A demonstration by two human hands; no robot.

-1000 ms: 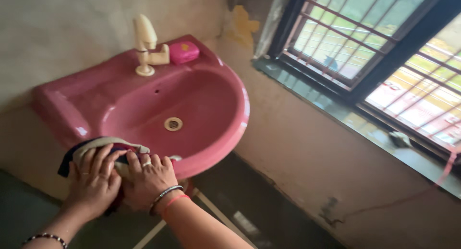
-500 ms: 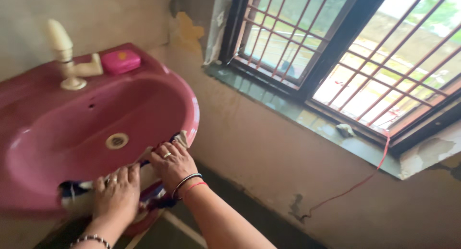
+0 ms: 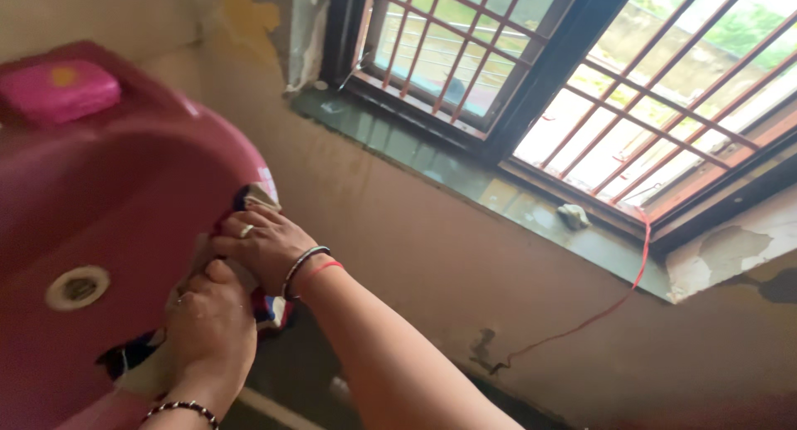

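A pink wash basin [image 3: 158, 189] fills the left of the head view, with a round metal drain [image 3: 77, 287] in its bowl. A multicoloured cloth [image 3: 256, 199] is draped over the basin's right rim. My right hand [image 3: 261, 247], with a ring and bangles, presses flat on the cloth at the rim. Just below it, my left hand [image 3: 212, 322] also presses on the cloth, whose dark end [image 3: 129, 359] hangs near the front edge.
A pink soap case [image 3: 56, 90] sits on the basin's back ledge. To the right is a barred window [image 3: 564, 73] with a green-grey sill [image 3: 465, 177], a small pale lump [image 3: 573, 216] on it, and a red cord [image 3: 614, 301] hanging down the stained wall.
Both hands have slid the cloth along the rim from the basin's front toward its right side. The view has swung right, so the tap has left the frame.
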